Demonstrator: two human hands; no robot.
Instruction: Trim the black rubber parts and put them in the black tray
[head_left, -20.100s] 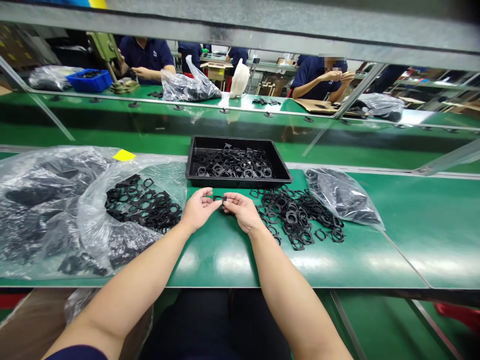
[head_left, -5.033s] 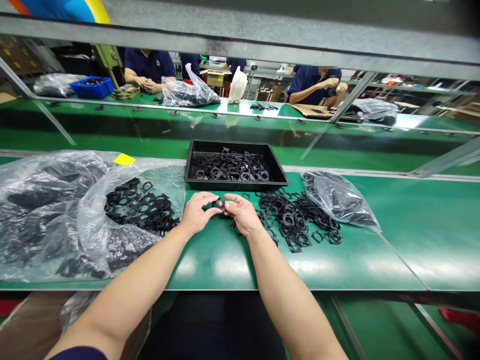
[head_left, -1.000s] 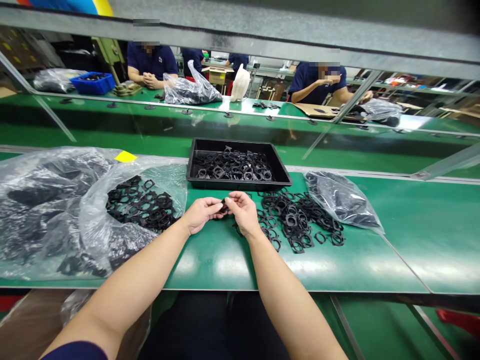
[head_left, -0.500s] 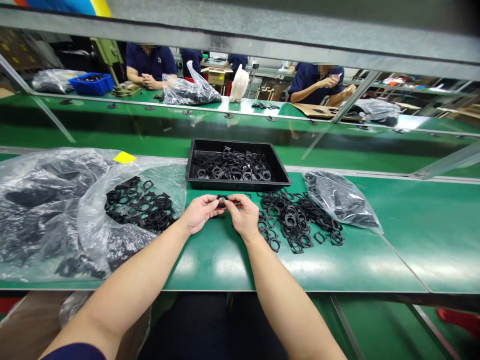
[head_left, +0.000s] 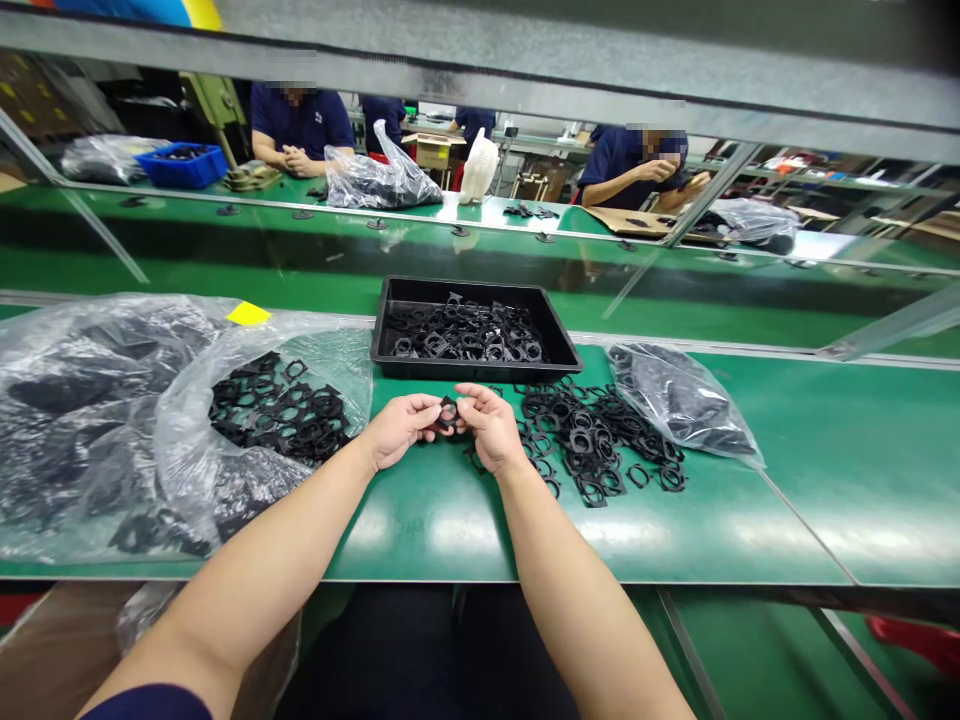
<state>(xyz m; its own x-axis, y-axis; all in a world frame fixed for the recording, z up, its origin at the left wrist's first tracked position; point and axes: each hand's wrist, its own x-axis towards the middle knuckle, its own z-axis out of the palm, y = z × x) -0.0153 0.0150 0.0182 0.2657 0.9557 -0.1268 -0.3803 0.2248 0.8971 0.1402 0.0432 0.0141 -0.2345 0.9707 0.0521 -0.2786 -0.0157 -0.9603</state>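
Note:
My left hand (head_left: 399,430) pinches a small black plastic ring part (head_left: 448,413) between thumb and fingers, just above the green bench. The round opening of the part faces me. My right hand (head_left: 491,428) is curled at the part's right side, its thumb and fingertips against the edge. Beyond my hands a black tray (head_left: 480,371) holds many similar parts. A pile of black ring parts (head_left: 589,440) lies on the bench right of my right hand. To the left, more black parts (head_left: 281,410) spill from the mouth of a large clear plastic bag (head_left: 180,420).
A second filled clear bag (head_left: 682,400) lies right of the pile. A yellow label (head_left: 249,314) sits on the large bag. Metal frame bars (head_left: 480,85) cross above the bench. Across it, people in dark blue shirts sit by a blue bin (head_left: 182,167) and a white fan-like object (head_left: 478,167).
The ring part has turned so that its opening faces me. The right-hand fingers have loosened and shifted slightly to the right. The left hand stays nearly in place.

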